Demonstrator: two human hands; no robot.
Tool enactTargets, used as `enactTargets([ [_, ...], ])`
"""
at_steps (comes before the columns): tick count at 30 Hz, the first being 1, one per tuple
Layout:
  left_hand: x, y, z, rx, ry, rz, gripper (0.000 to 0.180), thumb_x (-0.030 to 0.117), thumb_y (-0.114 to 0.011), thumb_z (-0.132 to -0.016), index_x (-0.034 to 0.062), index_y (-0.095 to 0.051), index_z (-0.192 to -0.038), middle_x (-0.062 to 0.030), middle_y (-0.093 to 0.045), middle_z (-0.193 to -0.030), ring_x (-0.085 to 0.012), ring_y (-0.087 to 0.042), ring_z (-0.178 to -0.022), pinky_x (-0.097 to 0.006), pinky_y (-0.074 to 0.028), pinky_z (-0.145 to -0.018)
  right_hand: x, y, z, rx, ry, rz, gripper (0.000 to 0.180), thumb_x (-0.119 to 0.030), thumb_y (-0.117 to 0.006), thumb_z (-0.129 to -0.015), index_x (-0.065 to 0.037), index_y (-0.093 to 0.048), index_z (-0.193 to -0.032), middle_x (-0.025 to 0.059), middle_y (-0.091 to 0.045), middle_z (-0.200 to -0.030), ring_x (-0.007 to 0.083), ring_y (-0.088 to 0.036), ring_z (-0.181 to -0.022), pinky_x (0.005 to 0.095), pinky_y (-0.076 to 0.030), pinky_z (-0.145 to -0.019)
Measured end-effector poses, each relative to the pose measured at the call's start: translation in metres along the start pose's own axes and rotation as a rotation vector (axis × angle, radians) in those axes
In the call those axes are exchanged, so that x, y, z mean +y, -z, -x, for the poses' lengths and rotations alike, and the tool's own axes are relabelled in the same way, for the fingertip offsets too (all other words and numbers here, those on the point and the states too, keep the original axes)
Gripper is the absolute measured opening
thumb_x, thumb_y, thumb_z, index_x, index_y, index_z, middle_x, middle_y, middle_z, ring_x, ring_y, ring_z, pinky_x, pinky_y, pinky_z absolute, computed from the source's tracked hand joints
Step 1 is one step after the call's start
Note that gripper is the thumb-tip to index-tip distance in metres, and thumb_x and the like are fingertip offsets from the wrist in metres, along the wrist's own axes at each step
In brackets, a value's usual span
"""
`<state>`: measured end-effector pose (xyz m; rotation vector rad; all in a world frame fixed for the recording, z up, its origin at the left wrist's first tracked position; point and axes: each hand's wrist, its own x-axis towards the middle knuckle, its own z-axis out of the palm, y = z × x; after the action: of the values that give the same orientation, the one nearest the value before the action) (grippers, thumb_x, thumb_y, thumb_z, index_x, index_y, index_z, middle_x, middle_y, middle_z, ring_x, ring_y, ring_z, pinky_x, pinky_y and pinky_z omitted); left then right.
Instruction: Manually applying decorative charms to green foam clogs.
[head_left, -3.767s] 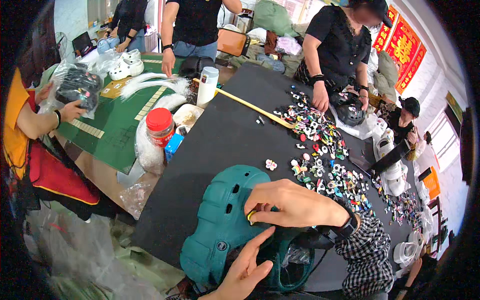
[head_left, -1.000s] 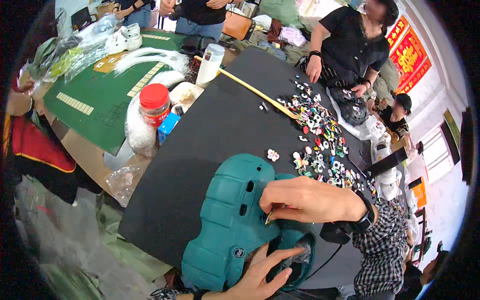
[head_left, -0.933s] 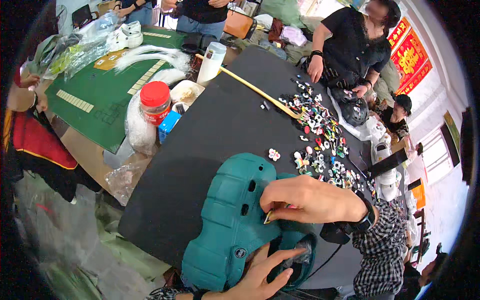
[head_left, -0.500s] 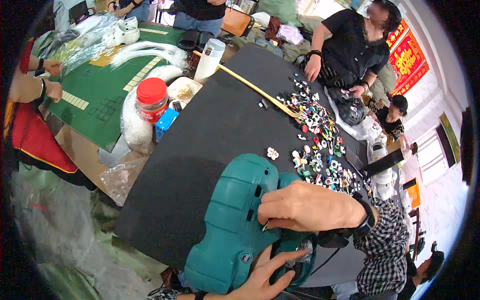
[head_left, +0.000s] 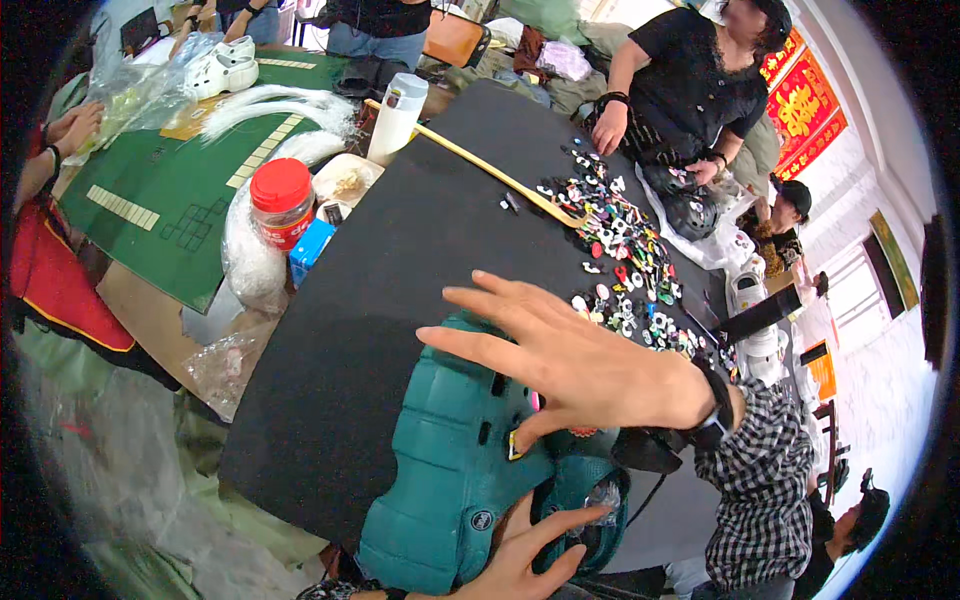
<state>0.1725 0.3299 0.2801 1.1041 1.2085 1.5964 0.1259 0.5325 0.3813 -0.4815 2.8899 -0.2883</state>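
A teal clog (head_left: 425, 470) stands tilted at the near edge of the black table, beside a second teal clog (head_left: 570, 475) that has clear plastic in its opening. My left hand (head_left: 525, 560) holds the first clog from below; some of its fingers go out of sight between the two clogs, and others stretch over the second. My right hand (head_left: 580, 365) is spread open above the clogs. At its thumb tip is a yellow and dark spot, perhaps the nail. Part of a pink decoration shows beside the thumb, mostly covered by the hand.
Many small colourful shoe charms (head_left: 625, 240) lie heaped on the black table (head_left: 330, 370), with a wooden stick (head_left: 490, 170) beside them. A red-lidded jar (head_left: 281, 200), a blue box (head_left: 311, 250) and a white bottle (head_left: 398, 118) line the left edge. Across sits a person (head_left: 690, 90) handling black clogs.
My right hand's fingers have gone from bent against the clog to spread and lifted, reaching over its toe end. The pink decoration has come into sight. My left hand stays in place.
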Motion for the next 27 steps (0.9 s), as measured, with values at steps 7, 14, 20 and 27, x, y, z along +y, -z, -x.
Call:
enactTargets([
  [7, -0.002, 0.000, 0.001, -0.010, -0.009, -0.018, 0.037, 0.011, -0.059, -0.090, 0.0070, -0.057, -0.127, -0.0105, -0.063, -0.114, -0.0235, -0.057, -0.107, -0.055, -0.006, -0.113, 0.009, -0.009, -0.006, -0.063, -0.002, -0.261, 0.106, -0.021, -0.085, -0.062, -0.014, -0.026, -0.149, 0.0253, -0.027, -0.147, 0.0425, -0.031, -0.134, 0.0481, -0.031, -0.110],
  [14, 0.005, 0.002, -0.002, 0.020, -0.018, -0.050, 0.039, 0.011, -0.059, -0.091, 0.0051, -0.055, -0.129, -0.0116, -0.062, -0.115, -0.0249, -0.057, -0.106, -0.051, -0.012, -0.113, 0.015, -0.011, 0.001, -0.019, -0.009, -0.270, 0.103, -0.021, -0.084, -0.064, -0.011, -0.027, -0.148, 0.0247, -0.030, -0.146, 0.0416, -0.032, -0.135, 0.0479, -0.030, -0.110],
  [20, 0.022, 0.035, 0.007, 0.194, -0.245, -0.225, 0.044, 0.006, -0.051, -0.097, 0.0021, -0.043, -0.140, -0.0192, -0.053, -0.135, -0.0362, -0.042, -0.131, -0.046, -0.019, -0.114, 0.016, -0.030, 0.024, 0.401, -0.051, -0.279, 0.065, -0.032, -0.069, -0.086, 0.001, -0.043, -0.136, 0.0238, -0.046, -0.136, 0.0379, -0.048, -0.123, 0.0419, -0.041, -0.102],
  [27, 0.028, 0.073, 0.014, 0.442, -0.075, 0.599, 0.047, 0.005, -0.048, -0.098, -0.0051, -0.035, -0.142, -0.0187, -0.030, -0.152, -0.0307, -0.030, -0.141, -0.039, -0.024, -0.115, 0.036, -0.027, 0.081, 0.523, -0.201, -0.481, 0.041, -0.023, -0.066, -0.089, -0.001, -0.058, -0.123, 0.0177, -0.063, -0.115, 0.0311, -0.062, -0.106, 0.0383, -0.050, -0.089],
])
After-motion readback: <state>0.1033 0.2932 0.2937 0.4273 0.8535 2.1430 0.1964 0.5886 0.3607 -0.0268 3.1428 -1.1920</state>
